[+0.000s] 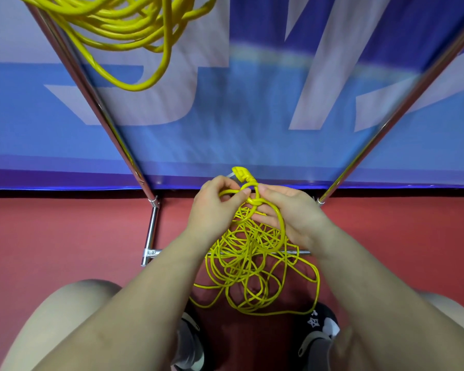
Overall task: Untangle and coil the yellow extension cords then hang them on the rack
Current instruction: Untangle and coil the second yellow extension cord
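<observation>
floor (65, 236) red | banner (252, 129) blue, behind rack (150, 234) | L hand (212, 207) + R hand (292, 212) both pinching tangled cord (252, 263)

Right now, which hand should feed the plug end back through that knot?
Probably the left hand: its fingers pinch the cord just below the plug. The right hand holds the loop at the knot, so it can keep it steady.

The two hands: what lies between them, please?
In the head view, a knot in the yellow cord lies between the left hand and the right hand; both pinch loops beside it, and the plug sticks up just beyond.
</observation>
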Demonstrator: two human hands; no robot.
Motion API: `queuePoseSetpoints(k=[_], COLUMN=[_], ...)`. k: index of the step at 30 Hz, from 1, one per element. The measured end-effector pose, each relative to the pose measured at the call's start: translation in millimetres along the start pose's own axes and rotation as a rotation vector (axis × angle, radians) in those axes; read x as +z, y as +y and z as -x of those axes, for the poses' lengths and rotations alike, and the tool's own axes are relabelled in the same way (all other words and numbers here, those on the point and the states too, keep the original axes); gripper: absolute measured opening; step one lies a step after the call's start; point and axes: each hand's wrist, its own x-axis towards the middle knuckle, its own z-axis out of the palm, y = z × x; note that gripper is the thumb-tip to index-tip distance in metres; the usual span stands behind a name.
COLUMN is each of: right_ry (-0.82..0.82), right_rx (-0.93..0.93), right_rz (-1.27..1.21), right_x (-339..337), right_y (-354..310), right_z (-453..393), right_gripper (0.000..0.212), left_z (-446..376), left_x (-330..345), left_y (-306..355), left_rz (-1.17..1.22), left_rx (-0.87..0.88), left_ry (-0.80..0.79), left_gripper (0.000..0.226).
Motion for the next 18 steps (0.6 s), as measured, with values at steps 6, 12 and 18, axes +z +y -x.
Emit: queuePoseSetpoints(k=[6, 12, 18], right_ry=[0.073, 0.041, 0.054], right_rx=[-0.140, -0.118, -0.105], right_rz=[0.542, 0.405, 0.528], right_x=[1.9, 2.5, -3.8], right_y=[10.2, 5.8, 7.0], right_z=[-1.4, -1.1, -2.2], right_gripper=[0.032, 0.025, 0.023], left_z=[1.3, -0.9, -5.6], left_x=[1.2, -1.1, -3.2], left_y=[-4.2, -3.4, -5.7], left_rz=[-0.058, -0.041, 0.120], left_rx=[0.070, 0.015, -0.118], left_ry=[0.111, 0.160, 0.179], left_gripper=[0.009, 0.012, 0.020])
